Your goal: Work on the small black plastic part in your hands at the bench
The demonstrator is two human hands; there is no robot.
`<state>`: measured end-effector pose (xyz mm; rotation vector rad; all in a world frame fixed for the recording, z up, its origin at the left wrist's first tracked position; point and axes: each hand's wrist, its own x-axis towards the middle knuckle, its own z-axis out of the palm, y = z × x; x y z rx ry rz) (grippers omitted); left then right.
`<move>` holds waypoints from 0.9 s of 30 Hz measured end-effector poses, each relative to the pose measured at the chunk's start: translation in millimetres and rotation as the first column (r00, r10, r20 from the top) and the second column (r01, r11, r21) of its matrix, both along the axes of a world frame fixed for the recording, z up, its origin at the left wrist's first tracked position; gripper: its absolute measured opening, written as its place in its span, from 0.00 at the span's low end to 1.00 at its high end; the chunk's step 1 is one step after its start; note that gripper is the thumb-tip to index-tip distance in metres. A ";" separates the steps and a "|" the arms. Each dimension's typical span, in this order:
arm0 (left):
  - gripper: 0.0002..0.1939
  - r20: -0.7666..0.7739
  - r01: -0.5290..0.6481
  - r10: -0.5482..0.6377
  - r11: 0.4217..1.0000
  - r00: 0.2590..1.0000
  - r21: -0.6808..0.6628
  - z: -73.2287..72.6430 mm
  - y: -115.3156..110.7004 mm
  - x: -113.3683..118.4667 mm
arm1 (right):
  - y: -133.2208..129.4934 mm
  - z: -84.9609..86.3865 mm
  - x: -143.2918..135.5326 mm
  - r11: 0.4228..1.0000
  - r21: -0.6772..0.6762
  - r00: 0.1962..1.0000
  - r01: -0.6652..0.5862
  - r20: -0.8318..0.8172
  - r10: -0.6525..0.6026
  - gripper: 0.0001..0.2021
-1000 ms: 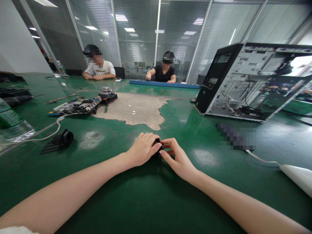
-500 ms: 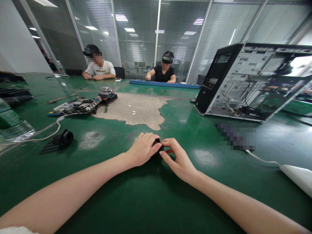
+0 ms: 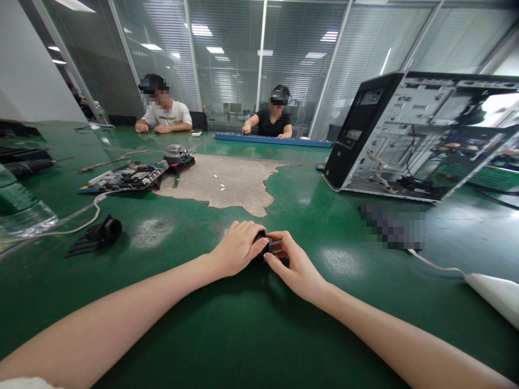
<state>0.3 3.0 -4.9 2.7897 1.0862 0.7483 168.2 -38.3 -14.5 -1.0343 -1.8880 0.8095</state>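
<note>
A small black part (image 3: pixel 266 248), with what looks like a rounded edge, is mostly hidden between my hands just above the green tabletop (image 3: pixel 243 335). My left hand (image 3: pixel 239 246) is closed around it from the left, thumb lying along the near side. From the right, my right hand (image 3: pixel 298 262) grips its edge with curved fingers at the far side and the thumb at the near side. Farther left on the table lies a black plastic piece (image 3: pixel 103 232) with a round end and a flat slatted foot.
A circuit board (image 3: pixel 130 175) with a metal fan unit (image 3: pixel 178 155) lies beyond, left. An opened computer case (image 3: pixel 365 129) stands at the right. A clear bottle (image 3: pixel 24 205) lies at the left edge. Two people sit across the table, one behind a long blue bar (image 3: pixel 271 140).
My right fingers have shifted slightly and spread a little around the black part's right side. The left hand keeps its hold in the same place.
</note>
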 end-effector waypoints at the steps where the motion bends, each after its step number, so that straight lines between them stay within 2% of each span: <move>1: 0.20 0.001 0.000 0.000 1.000 1.000 0.003 -0.1 -0.1 0.0 | -0.7 0.4 0.1 1.000 0.025 1.000 0.002 0.005 -0.002 0.14; 4: 0.20 0.005 -0.001 0.001 1.000 1.000 0.005 -0.7 -0.1 -0.2 | -1.7 1.5 0.1 0.996 0.094 1.000 0.006 0.017 -0.008 0.13; 8: 0.20 0.008 0.001 -0.001 1.000 1.000 0.003 -0.6 -0.2 0.1 | 0.0 1.7 -0.1 0.993 0.117 1.000 0.010 0.008 -0.011 0.08; 13: 0.20 0.005 -0.002 0.002 1.000 1.000 -0.004 0.2 -0.7 0.3 | 1.7 -0.4 0.1 1.000 0.031 0.999 0.004 -0.039 -0.002 0.08; 20: 0.20 -0.003 0.000 0.000 1.000 1.000 -0.007 0.2 -0.3 -0.3 | 2.1 -1.5 0.2 0.999 -0.046 0.998 -0.015 -0.057 0.013 0.13; 27: 0.19 0.003 0.000 0.000 1.000 1.000 -0.001 -0.5 -0.4 -0.1 | -1.0 1.8 0.2 0.990 0.138 1.000 -0.009 -0.024 0.013 0.10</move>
